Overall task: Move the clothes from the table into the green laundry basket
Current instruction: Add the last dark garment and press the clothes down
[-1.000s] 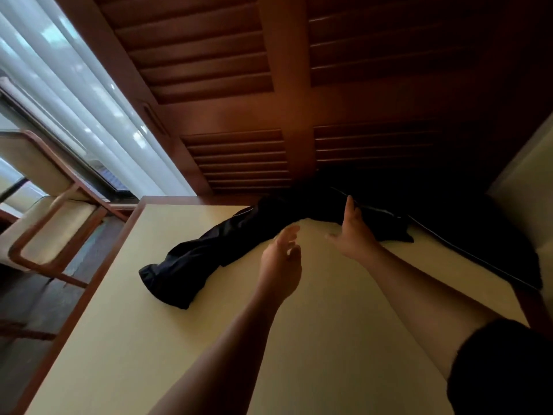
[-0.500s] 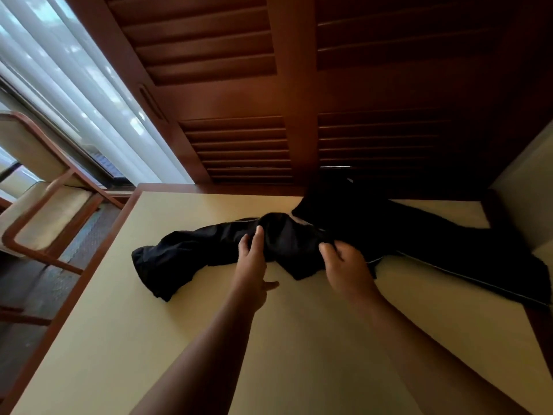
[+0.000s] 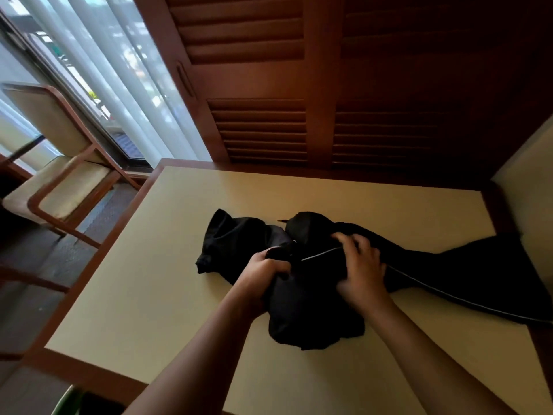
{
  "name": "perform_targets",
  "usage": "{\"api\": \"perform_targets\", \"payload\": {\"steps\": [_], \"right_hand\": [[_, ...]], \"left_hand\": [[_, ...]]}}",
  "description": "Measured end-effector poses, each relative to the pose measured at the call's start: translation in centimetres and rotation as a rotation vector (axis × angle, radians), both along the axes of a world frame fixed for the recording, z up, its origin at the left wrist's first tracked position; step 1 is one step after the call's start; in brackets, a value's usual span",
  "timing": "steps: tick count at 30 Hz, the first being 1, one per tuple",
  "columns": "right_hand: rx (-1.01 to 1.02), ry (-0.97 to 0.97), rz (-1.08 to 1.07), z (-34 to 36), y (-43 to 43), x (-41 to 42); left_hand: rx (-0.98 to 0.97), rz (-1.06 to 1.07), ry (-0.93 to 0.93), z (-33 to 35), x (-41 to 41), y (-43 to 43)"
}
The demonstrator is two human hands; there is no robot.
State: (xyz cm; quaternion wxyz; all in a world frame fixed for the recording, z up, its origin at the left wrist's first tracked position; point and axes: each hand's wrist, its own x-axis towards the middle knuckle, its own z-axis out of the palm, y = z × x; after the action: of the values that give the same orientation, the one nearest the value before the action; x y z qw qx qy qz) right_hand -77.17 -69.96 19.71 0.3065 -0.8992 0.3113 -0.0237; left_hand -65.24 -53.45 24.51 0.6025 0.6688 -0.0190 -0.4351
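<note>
Black garment (image 3: 311,310) bunched on table (image 3: 149,295), left hand (image 3: 260,277) and right hand (image 3: 360,271) gripping it

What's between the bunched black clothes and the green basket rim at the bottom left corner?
In the head view, the person's left forearm crosses bare table top and its wooden edge between the black clothes and the green basket rim.

A wooden-framed chair (image 3: 57,172) with pale cushions stands to the left beside sheer white curtains (image 3: 98,64) over a window, and dark wooden louvred doors (image 3: 299,94) fill the back wall.
</note>
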Motion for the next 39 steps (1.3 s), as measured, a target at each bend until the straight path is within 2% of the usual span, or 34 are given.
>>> {"api": "perform_targets", "payload": {"steps": [1, 4, 7, 14, 18, 22, 25, 29, 34, 36, 39], "right_hand": [[-0.035, 0.076, -0.006, -0.1, 0.5, -0.2], [-0.02, 0.143, -0.039, -0.5, 2.3, -0.3], [0.062, 0.194, 0.066, -0.4, 5.5, 0.3], [0.529, -0.143, 0.267, 1.7, 19.3, 1.8], [0.69, -0.203, 0.351, 3.8, 28.3, 2.4], [0.709, -0.218, 0.443, 4.4, 37.4, 2.9], [0.729, -0.193, 0.509, 4.0, 43.5, 3.1], [0.685, -0.132, 0.575, 2.7, 50.3, 2.9], [0.62, -0.049, 0.61, 0.8, 55.8, 2.0], [0.609, 0.015, 0.63, -0.3, 57.2, 1.6], [0.577, 0.092, 0.623, -1.6, 58.4, 1.0]], "left_hand": [[-0.03, 0.003, -0.027, 0.4, -0.5, 0.8], [-0.145, 0.047, -0.069, 0.6, -1.3, 4.3], [-0.212, 0.162, -0.08, -0.1, -0.8, 9.0], [-0.245, 0.525, 0.078, 0.6, -2.0, 22.5], [-0.18, 0.659, 0.051, 0.3, -3.7, 30.7], [-0.141, 0.728, 0.025, 0.4, -5.5, 39.3], [-0.093, 0.808, -0.138, 0.4, -6.3, 44.9], [-0.005, 0.971, -0.246, -2.0, -7.1, 51.6], [0.148, 1.01, -0.425, -5.1, -8.0, 57.2], [0.221, 0.957, -0.407, -6.4, -8.4, 58.3], [0.283, 0.759, -0.226, -9.0, -9.9, 59.4]]}}
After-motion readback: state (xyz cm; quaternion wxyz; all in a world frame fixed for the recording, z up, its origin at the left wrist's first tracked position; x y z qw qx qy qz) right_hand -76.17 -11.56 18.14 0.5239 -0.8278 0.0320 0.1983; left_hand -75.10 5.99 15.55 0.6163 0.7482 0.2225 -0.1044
